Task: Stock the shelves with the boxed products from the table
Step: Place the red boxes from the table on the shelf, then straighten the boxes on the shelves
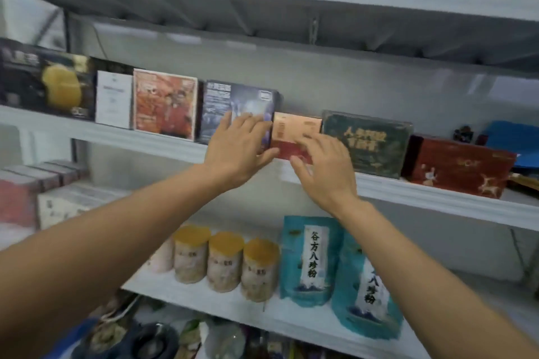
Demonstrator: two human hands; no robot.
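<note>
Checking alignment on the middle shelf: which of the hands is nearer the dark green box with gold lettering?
Right. The right hand is just left of the dark green box with gold lettering, on the small red and gold box; the left hand is farther left.

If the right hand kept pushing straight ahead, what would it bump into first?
The right hand already rests on the red-and-gold box; going on would likely push it deeper onto the shelf, toward the back wall.

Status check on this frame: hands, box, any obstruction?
Left hand flat against dark blue box. Right hand fingers on small red-gold box, seated on shelf between neighbours. Nothing blocking.
</note>
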